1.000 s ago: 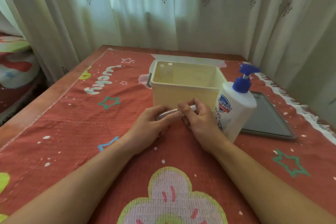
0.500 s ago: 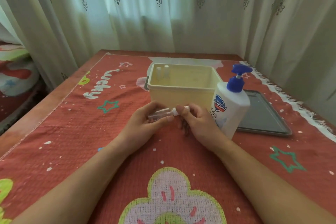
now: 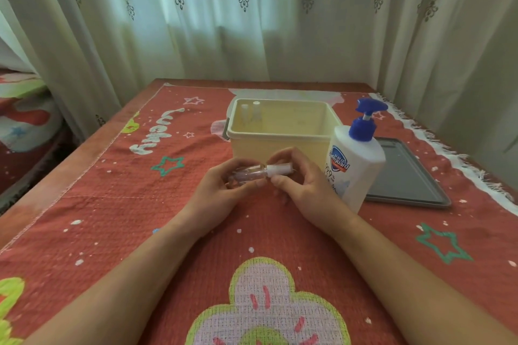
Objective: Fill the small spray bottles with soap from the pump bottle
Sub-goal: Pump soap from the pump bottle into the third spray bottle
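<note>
Head view: left hand (image 3: 220, 192) and right hand (image 3: 307, 190) still clamp the spray bottle (image 3: 248, 175), cap (image 3: 279, 169) more exposed.

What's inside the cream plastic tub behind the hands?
Two small white-capped bottles stand in the far-left corner of the tub. Its near wall hides most of the floor, so anything lying there cannot be seen.

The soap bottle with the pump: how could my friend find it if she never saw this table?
Look at the red cloth with stars, then find the cream tub near its middle. The pump bottle stands upright just right of the tub, beside the flat grey tray. It is the only tall white bottle with a blue pump top and a blue label.
</note>
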### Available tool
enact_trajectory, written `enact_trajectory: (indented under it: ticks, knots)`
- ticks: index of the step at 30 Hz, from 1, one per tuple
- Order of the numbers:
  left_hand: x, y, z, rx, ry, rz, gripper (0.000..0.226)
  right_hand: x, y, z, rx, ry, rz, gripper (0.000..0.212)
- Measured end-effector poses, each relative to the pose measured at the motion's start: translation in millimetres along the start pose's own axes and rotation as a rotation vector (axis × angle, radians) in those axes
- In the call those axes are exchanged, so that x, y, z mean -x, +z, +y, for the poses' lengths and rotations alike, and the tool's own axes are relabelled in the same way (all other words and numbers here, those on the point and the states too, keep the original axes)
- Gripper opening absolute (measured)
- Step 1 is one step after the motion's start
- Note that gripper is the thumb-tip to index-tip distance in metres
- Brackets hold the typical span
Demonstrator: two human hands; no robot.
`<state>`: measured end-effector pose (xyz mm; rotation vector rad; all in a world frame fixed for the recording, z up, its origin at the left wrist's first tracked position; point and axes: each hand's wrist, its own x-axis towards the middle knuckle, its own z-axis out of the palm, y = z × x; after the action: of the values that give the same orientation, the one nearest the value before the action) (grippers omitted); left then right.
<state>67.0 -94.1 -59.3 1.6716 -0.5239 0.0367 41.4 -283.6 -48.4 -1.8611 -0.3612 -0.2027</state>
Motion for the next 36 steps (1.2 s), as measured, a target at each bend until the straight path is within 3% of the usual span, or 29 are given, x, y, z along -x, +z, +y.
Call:
enact_trajectory:
  ticks: [5, 8, 12, 17, 25, 28, 31, 32, 36]
  knots:
    - [0, 0, -1, 0.017, 0.0, -0.003, 0.031, 0, 4, 0, 0.035, 0.032, 0.026, 0.017]
    - [0, -2, -2, 0.012, -0.001, -0.008, 0.03, 0, 2, 0, 0.079, -0.004, 0.032, 0.004]
    - [-1, -2, -4, 0.023, -0.002, -0.011, 0.029, 1, 2, -2, 0.026, -0.023, 0.025, 0.021]
    - [-1, -2, -6, 0.002, -0.005, -0.02, 0.029, -1, 2, -1, 0.059, 0.026, 0.077, 0.012]
    - [0, -1, 0, 0.1, -0.026, 0.057, 0.009, 2, 5, -11, 0.089, -0.06, 0.097, 0.012]
    - [-1, -4, -1, 0.127, -0.074, 0.086, 0.019, 3, 8, -11, 0.049, -0.061, 0.11, 0.012]
    - [-4, -10, -2, 0.234, -0.103, 0.144, 0.062, 2, 6, -12, -0.015, -0.073, 0.145, 0.014]
    - [-6, -12, -2, 0.269, -0.111, 0.175, 0.066, 1, 4, -12, -0.023, -0.075, 0.156, 0.015]
    - [-7, -13, -1, 0.328, -0.11, 0.273, 0.049, 2, 5, -9, 0.153, -0.045, 0.141, 0.02]
